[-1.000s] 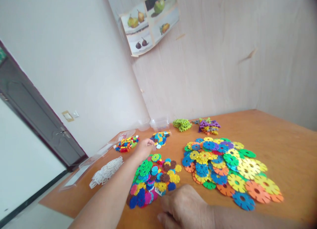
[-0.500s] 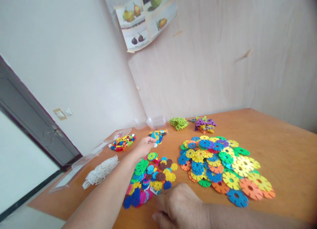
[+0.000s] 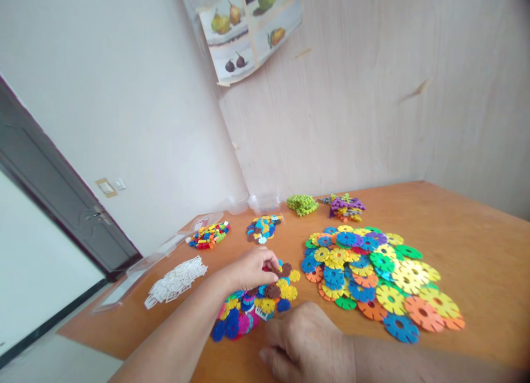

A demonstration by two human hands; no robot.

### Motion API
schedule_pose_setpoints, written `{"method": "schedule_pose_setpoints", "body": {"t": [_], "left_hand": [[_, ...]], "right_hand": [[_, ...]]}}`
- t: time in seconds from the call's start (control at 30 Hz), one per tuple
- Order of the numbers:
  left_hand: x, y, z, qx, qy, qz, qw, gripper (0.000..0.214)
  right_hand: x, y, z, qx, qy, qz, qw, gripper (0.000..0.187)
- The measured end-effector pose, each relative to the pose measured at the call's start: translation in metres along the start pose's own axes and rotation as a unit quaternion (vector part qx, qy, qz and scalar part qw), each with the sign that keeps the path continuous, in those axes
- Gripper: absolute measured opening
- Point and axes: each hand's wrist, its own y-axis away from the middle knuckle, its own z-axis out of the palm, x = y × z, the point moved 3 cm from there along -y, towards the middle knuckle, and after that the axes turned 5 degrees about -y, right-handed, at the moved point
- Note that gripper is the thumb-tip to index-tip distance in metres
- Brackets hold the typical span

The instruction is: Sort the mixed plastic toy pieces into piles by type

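Observation:
My left hand (image 3: pixel 253 268) is over the mixed pile of small notched plastic discs (image 3: pixel 267 306). Its fingers curl downward, with a gap between thumb and forefinger; red and brown discs show in that gap. Whether the fingertips touch them I cannot tell. My right hand (image 3: pixel 308 339) stays low at the near side of this pile, its fingers curled and their tips mostly hidden. Anything inside it is out of sight. A smaller heap of blue, yellow and brown discs (image 3: pixel 264 228) lies beyond my left hand.
Large flower-shaped discs (image 3: pixel 372 278) spread over the right of the wooden table (image 3: pixel 488 272). White plastic pieces (image 3: pixel 176 281) and colourful small bricks (image 3: pixel 209 235) lie left. Green pieces (image 3: pixel 302 205), purple and yellow pieces (image 3: pixel 346 207) and clear containers (image 3: pixel 265 202) stand along the back.
My left hand has drawn back from the far small heap to the mixed pile, its fingers now curled down. My right hand has hardly moved. The view has shifted slightly.

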Motion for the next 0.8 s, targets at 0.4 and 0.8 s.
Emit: {"method": "schedule_pose_setpoints", "body": {"t": [0.4,0.8], "left_hand": [[-0.018,-0.015,-0.012,0.076,0.167,-0.11,0.977,0.021],[-0.05,-0.033,-0.029,0.248,0.172,-0.187,0.935,0.026]], "right_hand": [[0.003,-0.002,0.001,-0.009,-0.022,-0.005,1.0,0.02],[0.001,-0.001,-0.002,-0.011,-0.025,-0.004,1.0,0.02]]}}
